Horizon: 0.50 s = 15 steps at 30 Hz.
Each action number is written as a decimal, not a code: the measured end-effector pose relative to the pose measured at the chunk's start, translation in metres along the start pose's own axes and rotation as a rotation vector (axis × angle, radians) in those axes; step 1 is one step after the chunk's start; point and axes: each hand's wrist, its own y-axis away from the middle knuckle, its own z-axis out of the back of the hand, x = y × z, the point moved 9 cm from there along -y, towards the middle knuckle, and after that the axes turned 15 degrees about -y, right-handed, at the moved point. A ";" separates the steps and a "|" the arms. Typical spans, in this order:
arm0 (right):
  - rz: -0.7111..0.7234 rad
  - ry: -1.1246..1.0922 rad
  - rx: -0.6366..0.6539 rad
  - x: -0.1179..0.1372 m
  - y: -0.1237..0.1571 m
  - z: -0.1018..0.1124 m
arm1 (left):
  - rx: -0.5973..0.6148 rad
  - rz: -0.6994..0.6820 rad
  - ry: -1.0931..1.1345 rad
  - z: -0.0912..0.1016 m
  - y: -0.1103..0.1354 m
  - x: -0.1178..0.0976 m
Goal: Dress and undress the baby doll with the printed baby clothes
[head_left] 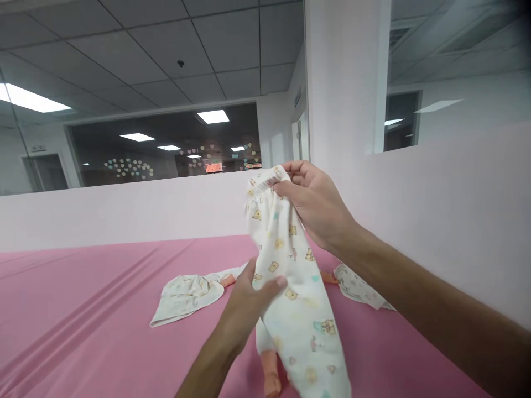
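Note:
My right hand (315, 204) is raised and pinches the waistband of small white baby trousers (294, 298) printed with little bears. The trousers hang down in front of me. Lower down, my left hand (249, 301) grips the side of the same garment with thumb and fingers closed on the cloth. Behind the trousers lies a baby doll (269, 370) on the pink sheet (103, 315); only a leg, a foot and a bit of an arm show.
A white printed garment (186, 296) lies spread on the pink sheet to the left of the doll, another piece (359, 287) to the right. A low pale wall (124, 210) borders the sheet, with a white pillar (344, 83) behind.

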 end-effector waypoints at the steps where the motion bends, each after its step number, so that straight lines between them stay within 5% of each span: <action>1: -0.006 0.017 -0.018 -0.005 -0.001 0.005 | 0.013 0.031 0.053 -0.004 0.005 0.007; 5: -0.146 0.121 -0.133 -0.050 0.004 0.041 | -0.122 0.061 0.037 0.014 0.030 0.012; 10: -0.476 0.098 -0.095 -0.126 0.047 0.056 | -0.479 -0.068 -0.374 0.065 0.069 -0.008; 12: -0.578 0.158 0.013 -0.149 0.072 0.045 | -0.551 -0.080 -0.437 0.075 0.079 -0.008; 15: -0.702 0.230 0.360 -0.172 0.115 0.009 | -0.569 -0.004 -0.409 0.087 0.089 0.007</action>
